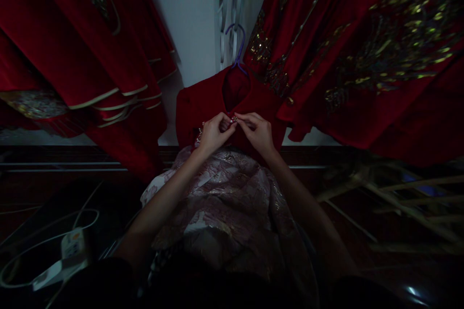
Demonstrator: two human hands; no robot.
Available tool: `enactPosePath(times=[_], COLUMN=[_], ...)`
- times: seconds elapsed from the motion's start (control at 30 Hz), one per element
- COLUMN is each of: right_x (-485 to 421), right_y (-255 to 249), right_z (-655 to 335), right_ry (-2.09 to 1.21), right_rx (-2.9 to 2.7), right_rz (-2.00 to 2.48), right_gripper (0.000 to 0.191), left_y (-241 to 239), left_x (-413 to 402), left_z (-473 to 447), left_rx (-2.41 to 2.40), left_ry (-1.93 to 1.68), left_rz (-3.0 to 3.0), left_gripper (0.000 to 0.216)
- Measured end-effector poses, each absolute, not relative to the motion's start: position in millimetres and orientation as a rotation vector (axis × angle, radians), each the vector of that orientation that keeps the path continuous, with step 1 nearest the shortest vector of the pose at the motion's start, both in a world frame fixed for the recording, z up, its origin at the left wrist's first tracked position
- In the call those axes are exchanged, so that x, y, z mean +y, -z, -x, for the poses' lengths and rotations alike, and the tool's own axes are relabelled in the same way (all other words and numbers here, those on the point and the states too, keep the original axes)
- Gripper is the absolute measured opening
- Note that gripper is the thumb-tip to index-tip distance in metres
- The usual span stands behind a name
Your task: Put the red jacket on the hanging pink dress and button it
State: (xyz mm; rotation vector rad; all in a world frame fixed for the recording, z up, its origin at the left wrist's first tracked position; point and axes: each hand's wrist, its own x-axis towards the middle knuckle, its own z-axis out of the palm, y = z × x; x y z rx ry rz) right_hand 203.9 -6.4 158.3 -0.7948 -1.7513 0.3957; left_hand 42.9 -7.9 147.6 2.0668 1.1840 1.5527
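A red garment [203,91] hangs in front of me on a purple hanger [240,48], its neck opening facing up. Just below the neckline, a small shiny ornament [234,119], perhaps a jewelled fastener, sits between my fingertips. My left hand [213,133] pinches it from the left, thumb and fingers together. From the right, the thumb and forefinger of my right hand [258,131] close on it too. A cluster of shiny beads [199,135] shows beside my left wrist. Pale brocade cloth [232,193] spreads below my hands, over my lap.
Red garments with gold trim [108,58] hang at the left, and sequined red garments [362,63] at the right. A white power strip [72,251] with cables lies at lower left. A wooden rack [406,203], blurred, stands at lower right.
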Motion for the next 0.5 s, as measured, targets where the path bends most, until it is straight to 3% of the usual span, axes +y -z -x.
enactPosePath(times=[0.5], right_x=[-2.7], right_y=[-157.4], right_z=[-204.9], right_ry=[-0.554], right_rx=[-1.704], right_rz=[0.761], right_gripper=[0.023], left_y=[-148.8], left_x=[-8.3], left_z=[-45.0], left_rx=[1.187], left_ry=[-1.520], left_rz=[-2.053], left_gripper=[0.014])
